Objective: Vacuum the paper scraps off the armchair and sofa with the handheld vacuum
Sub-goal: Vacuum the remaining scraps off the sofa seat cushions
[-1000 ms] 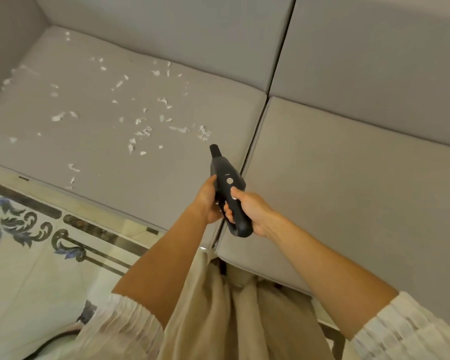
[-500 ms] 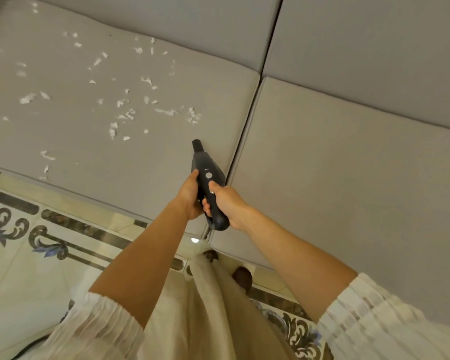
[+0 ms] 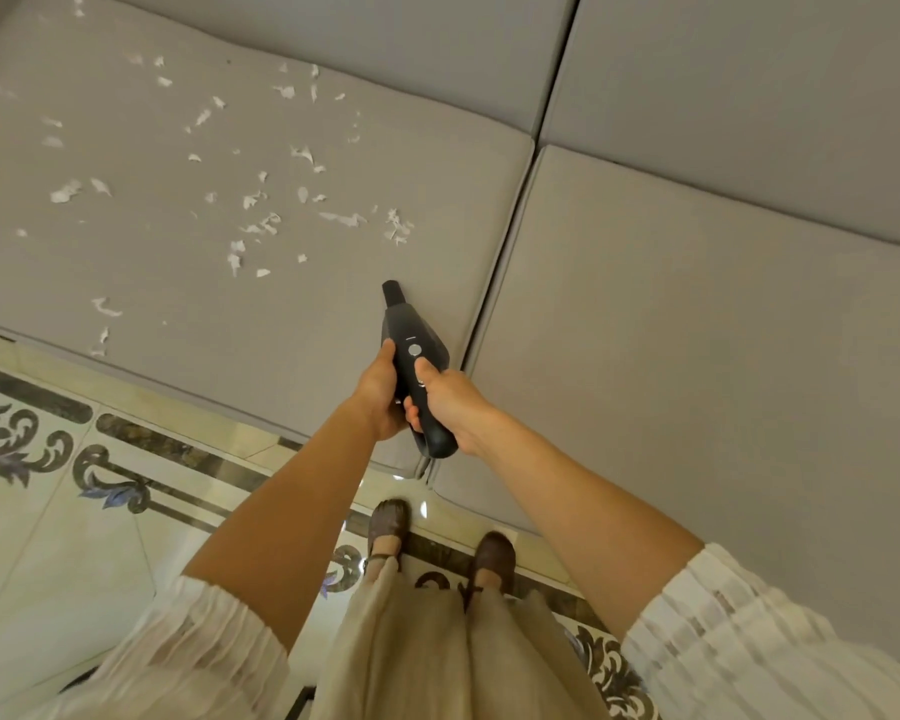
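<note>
I see both hands on the vacuum (image 3: 411,356): the right hand (image 3: 450,402) curls round its handle, thumb just below the round button, and the left hand (image 3: 383,394) grips its side. Its nozzle points at the scraps (image 3: 261,226) (white, scattered) on the left sofa (image 3: 671,304) cushion.

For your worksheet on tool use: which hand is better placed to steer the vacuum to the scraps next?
Right hand: it grips the vacuum handle, thumb by the button. Left hand only steadies its side.
</note>
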{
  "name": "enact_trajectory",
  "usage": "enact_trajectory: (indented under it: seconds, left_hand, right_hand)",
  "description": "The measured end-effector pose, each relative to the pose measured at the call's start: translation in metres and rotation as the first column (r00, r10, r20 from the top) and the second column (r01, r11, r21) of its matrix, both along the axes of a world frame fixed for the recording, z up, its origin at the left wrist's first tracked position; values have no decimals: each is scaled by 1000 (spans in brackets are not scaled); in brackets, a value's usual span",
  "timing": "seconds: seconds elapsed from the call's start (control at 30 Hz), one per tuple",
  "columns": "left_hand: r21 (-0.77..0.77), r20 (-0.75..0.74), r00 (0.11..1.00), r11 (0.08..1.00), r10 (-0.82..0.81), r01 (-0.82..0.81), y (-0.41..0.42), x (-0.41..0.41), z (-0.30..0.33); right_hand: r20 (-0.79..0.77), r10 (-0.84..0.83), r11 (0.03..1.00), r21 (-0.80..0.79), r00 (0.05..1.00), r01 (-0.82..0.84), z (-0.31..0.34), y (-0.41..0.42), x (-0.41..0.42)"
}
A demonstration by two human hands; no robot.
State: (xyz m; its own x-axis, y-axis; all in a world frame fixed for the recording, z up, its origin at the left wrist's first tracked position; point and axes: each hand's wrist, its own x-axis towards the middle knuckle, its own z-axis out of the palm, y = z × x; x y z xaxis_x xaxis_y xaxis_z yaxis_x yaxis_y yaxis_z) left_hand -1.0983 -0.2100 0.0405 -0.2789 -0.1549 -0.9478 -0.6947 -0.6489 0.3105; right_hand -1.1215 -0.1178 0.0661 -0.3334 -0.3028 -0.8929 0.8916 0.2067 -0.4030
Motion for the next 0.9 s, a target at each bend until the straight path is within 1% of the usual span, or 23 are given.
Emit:
enact_trajectory:
  seconds: [0.13,0.23,0.33,0.43,0.57,0.73,0.9]
  left_hand:
    - [6,-3,999,999,-38,38,-14,-4,6]
    - [-1,-6,996,996,-84,84,-24,-9,7]
    - [-25,-22,993,993,-113,113,-35,-11,15]
    - [-46,-25,989,988,-145,144,-45,-15,17]
    - [-89,-41,984,981,-176,171,-55,-17,19]
    - [-143,-69,977,972,-200,189,-55,-10,16]
    - [-118,-70,977,975,-199,190,-46,1,17]
  right_hand:
    - [-10,1,1000,23,1000,-1,-1,-15,-4]
    - [-55,8,998,70,998,-5,-5,-24,-5]
    - [-47,10,998,68,999,-6,-6,-35,-9]
    - [-80,24,996,92,997,-17,-6,-48,-14]
    - [-78,7,997,78,997,0,-6,-59,-21]
    - [-85,23,997,82,996,-16,-9,-60,-20]
    - [-74,65,994,89,995,-58,-8,-45,-14]
